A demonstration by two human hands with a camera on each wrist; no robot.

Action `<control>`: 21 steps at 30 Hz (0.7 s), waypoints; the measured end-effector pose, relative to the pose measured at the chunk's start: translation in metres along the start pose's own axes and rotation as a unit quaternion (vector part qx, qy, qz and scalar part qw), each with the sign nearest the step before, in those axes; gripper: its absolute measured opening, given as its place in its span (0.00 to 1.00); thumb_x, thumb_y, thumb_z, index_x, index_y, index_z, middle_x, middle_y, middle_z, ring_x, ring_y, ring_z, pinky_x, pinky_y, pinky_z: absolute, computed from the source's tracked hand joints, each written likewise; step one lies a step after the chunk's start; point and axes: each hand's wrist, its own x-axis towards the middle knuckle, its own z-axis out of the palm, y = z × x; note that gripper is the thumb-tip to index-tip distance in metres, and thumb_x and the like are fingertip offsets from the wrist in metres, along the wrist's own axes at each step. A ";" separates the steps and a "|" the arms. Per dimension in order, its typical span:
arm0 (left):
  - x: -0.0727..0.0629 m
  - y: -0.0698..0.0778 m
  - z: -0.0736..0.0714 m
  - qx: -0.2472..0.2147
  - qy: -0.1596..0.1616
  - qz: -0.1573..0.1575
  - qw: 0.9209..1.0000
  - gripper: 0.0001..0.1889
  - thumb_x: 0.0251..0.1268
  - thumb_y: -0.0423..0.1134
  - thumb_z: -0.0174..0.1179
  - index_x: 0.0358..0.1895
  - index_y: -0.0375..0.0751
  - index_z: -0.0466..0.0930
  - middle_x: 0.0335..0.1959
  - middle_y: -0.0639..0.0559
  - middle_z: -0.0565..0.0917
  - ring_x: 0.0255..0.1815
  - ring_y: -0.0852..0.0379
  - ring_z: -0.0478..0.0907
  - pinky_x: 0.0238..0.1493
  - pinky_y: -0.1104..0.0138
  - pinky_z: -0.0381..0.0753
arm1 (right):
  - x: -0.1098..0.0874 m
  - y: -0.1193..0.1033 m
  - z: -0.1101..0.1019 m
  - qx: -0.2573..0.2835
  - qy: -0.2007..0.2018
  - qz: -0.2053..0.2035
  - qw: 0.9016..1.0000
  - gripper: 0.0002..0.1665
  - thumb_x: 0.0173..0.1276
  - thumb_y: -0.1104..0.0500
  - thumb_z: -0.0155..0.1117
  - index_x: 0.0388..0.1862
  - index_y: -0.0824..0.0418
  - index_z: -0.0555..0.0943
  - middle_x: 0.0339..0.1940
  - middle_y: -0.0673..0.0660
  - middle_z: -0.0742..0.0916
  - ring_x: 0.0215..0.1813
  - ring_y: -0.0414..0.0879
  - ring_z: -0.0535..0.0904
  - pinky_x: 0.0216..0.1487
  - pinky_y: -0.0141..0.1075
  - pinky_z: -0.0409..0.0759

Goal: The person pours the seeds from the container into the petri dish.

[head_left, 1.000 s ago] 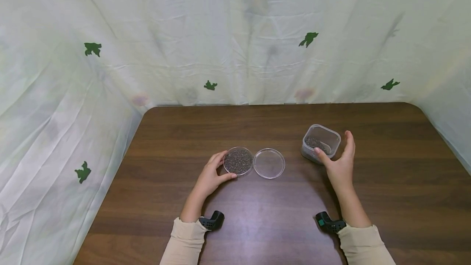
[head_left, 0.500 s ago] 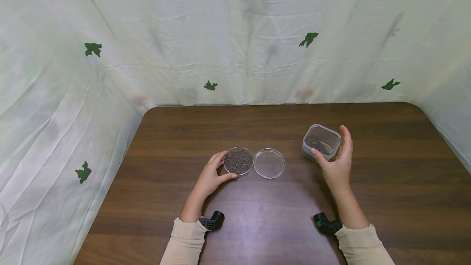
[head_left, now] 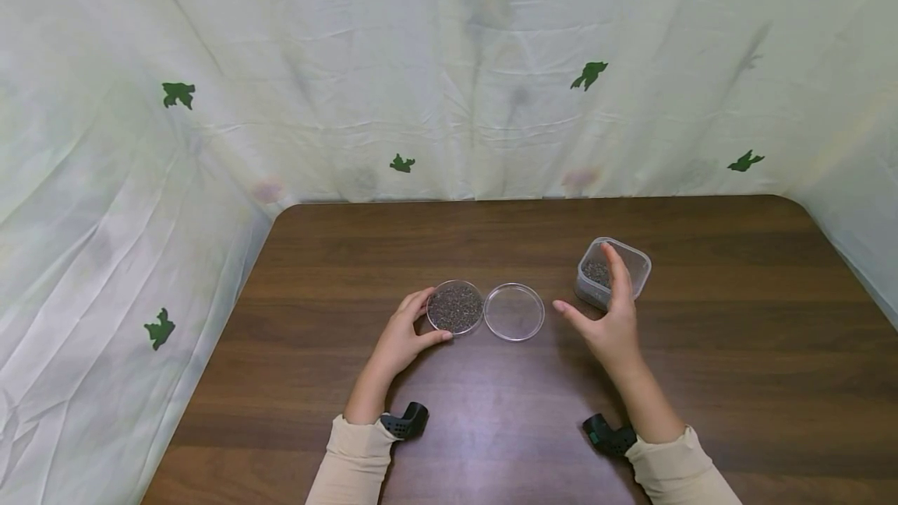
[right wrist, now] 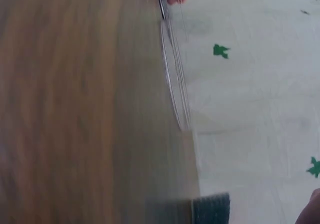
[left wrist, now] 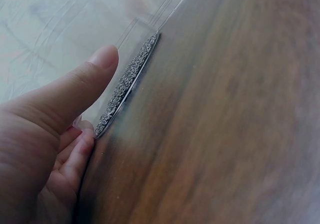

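A round clear dish of dark seeds (head_left: 454,307) sits on the brown table (head_left: 737,349). My left hand (head_left: 421,322) curls round its near left rim, thumb and fingers against the wall. In the left wrist view the thumb (left wrist: 80,92) lies along the seed dish (left wrist: 127,82). An empty round clear dish (head_left: 514,311) lies just right of it, seen edge-on (right wrist: 175,84) in the right wrist view. My right hand (head_left: 592,304) hovers open between the empty dish and a square clear tub of seeds (head_left: 634,263), fingers spread, holding nothing.
A white cloth backdrop with green leaf prints (head_left: 589,75) hangs behind and along both sides of the table. The table's left edge (head_left: 224,333) runs close to the cloth. Black wrist cameras (head_left: 405,419) sit at my cuffs.
My right hand has left the square tub and moved left toward the empty dish, fingers still spread. The left hand and the seed dish have not moved.
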 end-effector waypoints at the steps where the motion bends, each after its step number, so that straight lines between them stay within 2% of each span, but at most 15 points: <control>1: 0.000 0.000 0.000 0.000 0.000 0.000 1.000 0.42 0.41 0.42 0.71 0.63 0.34 0.63 0.57 0.40 0.67 0.55 0.45 0.70 0.56 0.64 0.69 | -0.001 0.001 0.001 0.003 -0.007 -0.001 1.000 0.57 0.32 0.77 0.74 0.64 0.76 0.55 0.63 0.72 0.63 0.67 0.55 0.55 0.67 0.36 0.53; 7: 0.000 0.000 0.000 -0.001 0.000 0.002 1.000 0.41 0.41 0.41 0.71 0.62 0.34 0.63 0.57 0.40 0.67 0.55 0.44 0.70 0.56 0.64 0.69 | -0.008 0.022 0.008 0.011 -0.061 0.007 0.998 0.62 0.32 0.75 0.76 0.67 0.69 0.54 0.66 0.65 0.63 0.67 0.52 0.55 0.67 0.34 0.52; 10: 0.000 0.000 0.000 0.000 0.001 0.003 1.000 0.41 0.41 0.41 0.71 0.62 0.34 0.63 0.57 0.40 0.67 0.55 0.44 0.70 0.56 0.64 0.70 | -0.012 0.033 0.011 -0.001 -0.095 0.024 0.995 0.63 0.34 0.70 0.78 0.69 0.62 0.53 0.67 0.60 0.62 0.68 0.50 0.54 0.67 0.37 0.53; 13: 0.000 0.000 0.000 0.000 0.001 0.003 1.000 0.41 0.41 0.41 0.71 0.63 0.34 0.63 0.57 0.40 0.67 0.55 0.44 0.70 0.56 0.64 0.70 | -0.015 0.037 0.013 -0.005 -0.129 0.047 0.991 0.63 0.37 0.65 0.79 0.70 0.57 0.52 0.68 0.57 0.62 0.68 0.49 0.54 0.66 0.44 0.55; 17: 0.000 0.000 0.000 0.001 -0.001 0.001 1.000 0.41 0.41 0.41 0.71 0.63 0.34 0.63 0.57 0.40 0.67 0.55 0.44 0.70 0.56 0.63 0.70 | -0.018 0.040 0.016 -0.019 -0.166 0.077 0.983 0.61 0.39 0.57 0.79 0.70 0.56 0.53 0.68 0.55 0.62 0.68 0.50 0.54 0.64 0.51 0.55; 21: 0.000 0.000 -0.001 0.000 -0.001 0.002 1.000 0.41 0.41 0.41 0.71 0.63 0.34 0.63 0.57 0.40 0.67 0.55 0.44 0.70 0.56 0.63 0.70 | -0.020 0.045 0.018 -0.032 -0.190 0.102 0.976 0.61 0.39 0.53 0.78 0.70 0.58 0.53 0.67 0.55 0.63 0.68 0.49 0.54 0.65 0.51 0.54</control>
